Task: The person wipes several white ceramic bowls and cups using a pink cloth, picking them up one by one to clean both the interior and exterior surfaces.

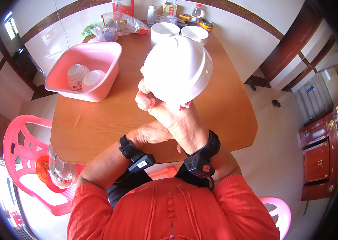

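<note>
My right hand (154, 100) grips a glossy white bowl (178, 70) from its left and lower side, raised above the wooden table (97, 129). Glare washes out much of the bowl. A bit of pink-red material (185, 105) shows between the bowl and my right wrist. My left hand (155, 132) passes beneath the right wrist, low over the table; its fingers are mostly hidden, so its grip cannot be made out. Beyond the raised bowl stand two white round containers (165, 29) (195, 33). At the left, a pink plastic basin (112, 66) holds two white bowls (77, 75) (92, 79), bottoms up.
Plastic bags (124, 24), a white bottle (152, 14), a red-capped bottle (196, 13) and a round tin (206, 24) line the table's far edge by the wall. A pink chair (11, 144) at the left holds an orange-red dish (43, 171) and bowls. Another pink chair (283, 213) is at lower right.
</note>
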Tool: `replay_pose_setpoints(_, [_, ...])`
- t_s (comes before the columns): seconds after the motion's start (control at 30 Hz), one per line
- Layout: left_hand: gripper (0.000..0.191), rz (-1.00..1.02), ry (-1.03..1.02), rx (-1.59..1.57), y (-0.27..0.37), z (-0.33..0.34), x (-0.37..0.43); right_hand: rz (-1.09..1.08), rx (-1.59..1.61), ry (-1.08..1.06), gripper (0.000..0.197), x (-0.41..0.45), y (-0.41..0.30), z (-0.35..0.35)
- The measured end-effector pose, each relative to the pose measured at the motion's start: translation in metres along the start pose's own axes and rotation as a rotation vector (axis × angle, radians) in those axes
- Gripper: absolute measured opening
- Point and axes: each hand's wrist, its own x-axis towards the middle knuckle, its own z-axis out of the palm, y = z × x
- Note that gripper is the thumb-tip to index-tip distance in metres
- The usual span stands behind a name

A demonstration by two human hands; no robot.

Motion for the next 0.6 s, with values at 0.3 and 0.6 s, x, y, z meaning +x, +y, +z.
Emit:
replay_pose_setpoints(0.3, [0.015, -0.02, 0.219, 0.445, 0.008, 0.009, 0.005, -0.068, -0.066, 0.109, 0.019, 0.0, -0.009, -0.007])
replay_pose_setpoints(0.6, [0.017, -0.163, 0.237, 0.462, 0.025, 0.011, 0.004, -0.123, -0.084, 0.463, 0.013, -0.006, -0.02, -0.026])
